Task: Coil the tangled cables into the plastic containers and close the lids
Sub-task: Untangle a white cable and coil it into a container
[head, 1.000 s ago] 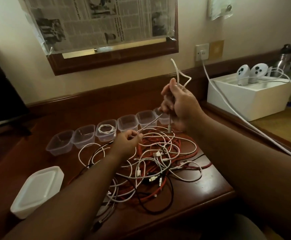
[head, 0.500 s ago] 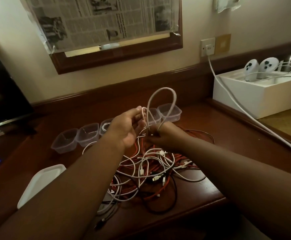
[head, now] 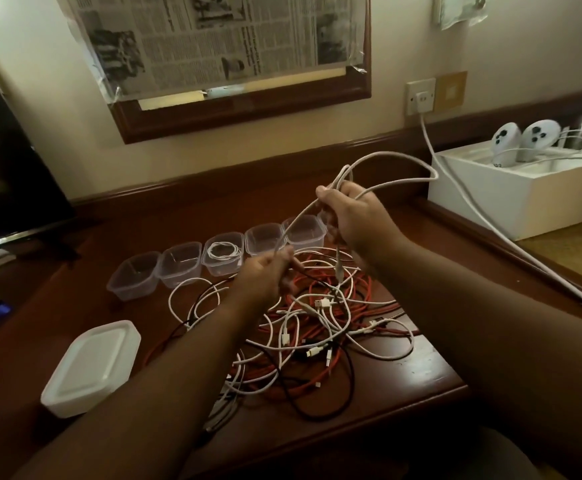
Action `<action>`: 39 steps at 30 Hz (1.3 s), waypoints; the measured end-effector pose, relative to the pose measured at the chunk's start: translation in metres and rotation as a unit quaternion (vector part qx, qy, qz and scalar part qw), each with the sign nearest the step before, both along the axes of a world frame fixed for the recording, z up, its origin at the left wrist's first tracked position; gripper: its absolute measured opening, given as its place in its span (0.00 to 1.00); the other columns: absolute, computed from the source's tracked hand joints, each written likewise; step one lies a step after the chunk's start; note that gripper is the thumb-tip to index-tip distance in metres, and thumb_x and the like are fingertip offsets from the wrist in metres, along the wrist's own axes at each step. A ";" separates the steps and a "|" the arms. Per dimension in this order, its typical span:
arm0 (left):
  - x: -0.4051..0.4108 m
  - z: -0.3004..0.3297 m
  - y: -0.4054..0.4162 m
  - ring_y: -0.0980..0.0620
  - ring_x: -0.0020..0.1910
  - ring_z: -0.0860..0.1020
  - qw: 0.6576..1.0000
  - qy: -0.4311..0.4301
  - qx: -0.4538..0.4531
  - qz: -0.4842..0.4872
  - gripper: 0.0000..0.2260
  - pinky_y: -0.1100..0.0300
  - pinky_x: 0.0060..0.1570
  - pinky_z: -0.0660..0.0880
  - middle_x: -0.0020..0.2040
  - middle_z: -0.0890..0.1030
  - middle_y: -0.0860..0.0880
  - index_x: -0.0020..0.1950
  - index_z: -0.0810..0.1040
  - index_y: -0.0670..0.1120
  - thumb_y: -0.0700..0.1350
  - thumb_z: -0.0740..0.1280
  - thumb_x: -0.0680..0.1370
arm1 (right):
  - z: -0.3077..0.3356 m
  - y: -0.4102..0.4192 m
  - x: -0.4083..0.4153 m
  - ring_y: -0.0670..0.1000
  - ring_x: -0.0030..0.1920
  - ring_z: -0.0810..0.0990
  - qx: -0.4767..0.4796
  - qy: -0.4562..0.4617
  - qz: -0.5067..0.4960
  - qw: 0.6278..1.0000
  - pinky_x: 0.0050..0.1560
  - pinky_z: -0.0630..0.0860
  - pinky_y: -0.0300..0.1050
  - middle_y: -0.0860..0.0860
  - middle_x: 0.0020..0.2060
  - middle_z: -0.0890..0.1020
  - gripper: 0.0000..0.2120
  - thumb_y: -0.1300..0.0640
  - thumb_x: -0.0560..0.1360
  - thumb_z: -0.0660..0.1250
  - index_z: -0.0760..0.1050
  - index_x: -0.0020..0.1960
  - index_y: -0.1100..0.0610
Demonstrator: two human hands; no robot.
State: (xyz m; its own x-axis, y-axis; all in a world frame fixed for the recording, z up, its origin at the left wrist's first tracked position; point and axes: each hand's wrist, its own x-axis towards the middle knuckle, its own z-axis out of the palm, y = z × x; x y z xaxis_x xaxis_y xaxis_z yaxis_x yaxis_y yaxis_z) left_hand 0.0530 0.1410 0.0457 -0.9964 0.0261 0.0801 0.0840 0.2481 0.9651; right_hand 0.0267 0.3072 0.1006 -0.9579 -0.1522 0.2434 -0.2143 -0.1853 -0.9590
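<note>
We find a furnished room, likely a home or hotel. A wooden desk point(head: 421, 372) adjoins a wall socket point(head: 420, 96) and a dark television point(head: 9, 174).

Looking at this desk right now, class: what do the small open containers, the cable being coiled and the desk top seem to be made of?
Containers: clear thin plastic; the desk shows through their walls.
White cable: matte, possibly braided jacket; too fine to tell.
Desk top: dark reddish wood or veneer, glossy; it reflects light.

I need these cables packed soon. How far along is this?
One container holds a coiled white cable, lid off. The right hand and left hand are looping a second white cable. The tangled pile and stacked lids remain.
</note>
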 end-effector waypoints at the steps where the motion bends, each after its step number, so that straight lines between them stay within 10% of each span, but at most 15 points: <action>1: 0.003 0.003 -0.003 0.50 0.31 0.70 0.999 0.002 0.029 0.031 0.17 0.55 0.34 0.69 0.31 0.71 0.48 0.44 0.77 0.44 0.53 0.58 0.83 | 0.001 0.002 -0.001 0.43 0.26 0.66 0.026 -0.051 0.026 0.998 0.28 0.65 0.37 0.48 0.30 0.71 0.10 0.53 0.81 0.62 0.73 0.42 0.55; 8: 0.047 0.050 -0.037 0.58 0.26 0.68 0.993 0.121 -0.004 0.000 0.05 0.66 0.24 0.65 0.32 0.71 0.49 0.44 0.75 0.43 0.34 0.62 0.76 | -0.001 0.009 0.021 0.46 0.26 0.70 0.421 -0.129 0.312 0.842 0.28 0.66 0.39 0.50 0.31 0.77 0.22 0.44 0.82 0.54 0.77 0.42 0.58; 12: 0.071 0.072 -0.055 0.57 0.24 0.64 0.979 0.161 0.028 -0.124 0.07 0.65 0.24 0.63 0.28 0.68 0.50 0.42 0.73 0.40 0.38 0.63 0.65 | -0.005 -0.007 0.045 0.53 0.45 0.82 0.497 -0.176 0.485 0.698 0.57 0.78 0.54 0.56 0.45 0.83 0.27 0.43 0.81 0.56 0.76 0.59 0.66; 18: 0.099 0.094 -0.057 0.55 0.24 0.63 0.981 0.127 0.002 -0.147 0.07 0.64 0.24 0.62 0.27 0.66 0.50 0.42 0.74 0.40 0.39 0.59 0.69 | -0.010 -0.029 0.064 0.56 0.46 0.83 0.748 -0.086 0.282 0.595 0.51 0.80 0.48 0.54 0.40 0.82 0.30 0.30 0.73 0.61 0.76 0.44 0.59; 21: 0.105 0.095 -0.056 0.54 0.25 0.60 0.988 0.103 0.052 -0.100 0.08 0.63 0.24 0.57 0.29 0.64 0.49 0.46 0.76 0.42 0.37 0.58 0.74 | -0.008 -0.031 0.064 0.52 0.43 0.82 0.718 0.050 0.162 0.675 0.41 0.76 0.42 0.54 0.41 0.83 0.25 0.35 0.78 0.59 0.79 0.49 0.58; 24: 0.110 0.095 -0.054 0.55 0.25 0.59 0.988 0.083 0.111 -0.064 0.12 0.60 0.25 0.53 0.29 0.64 0.50 0.49 0.78 0.43 0.34 0.55 0.79 | 0.000 -0.035 0.072 0.49 0.34 0.74 0.480 0.090 0.101 0.867 0.35 0.71 0.41 0.52 0.36 0.77 0.13 0.48 0.82 0.59 0.75 0.47 0.55; 27: 0.115 0.097 -0.049 0.56 0.26 0.60 0.981 0.056 0.180 -0.047 0.12 0.63 0.24 0.57 0.30 0.65 0.51 0.49 0.78 0.43 0.36 0.54 0.81 | 0.014 -0.032 0.091 0.48 0.29 0.68 0.231 0.076 0.087 0.966 0.30 0.66 0.41 0.50 0.30 0.71 0.16 0.50 0.82 0.58 0.71 0.39 0.56; 31: 0.120 0.102 -0.043 0.56 0.32 0.67 0.959 0.022 0.281 -0.036 0.14 0.65 0.33 0.67 0.34 0.70 0.50 0.58 0.80 0.40 0.39 0.55 0.82 | 0.026 -0.033 0.122 0.50 0.32 0.74 0.174 0.088 0.180 0.964 0.33 0.72 0.41 0.52 0.33 0.76 0.17 0.46 0.81 0.59 0.73 0.42 0.58; 39: 0.118 0.095 -0.032 0.48 0.54 0.80 0.985 0.048 0.163 -0.039 0.19 0.54 0.52 0.78 0.51 0.84 0.47 0.62 0.81 0.46 0.42 0.52 0.83 | 0.028 -0.051 0.142 0.53 0.43 0.84 0.296 0.085 0.209 0.928 0.43 0.81 0.42 0.54 0.44 0.83 0.07 0.52 0.81 0.63 0.75 0.56 0.53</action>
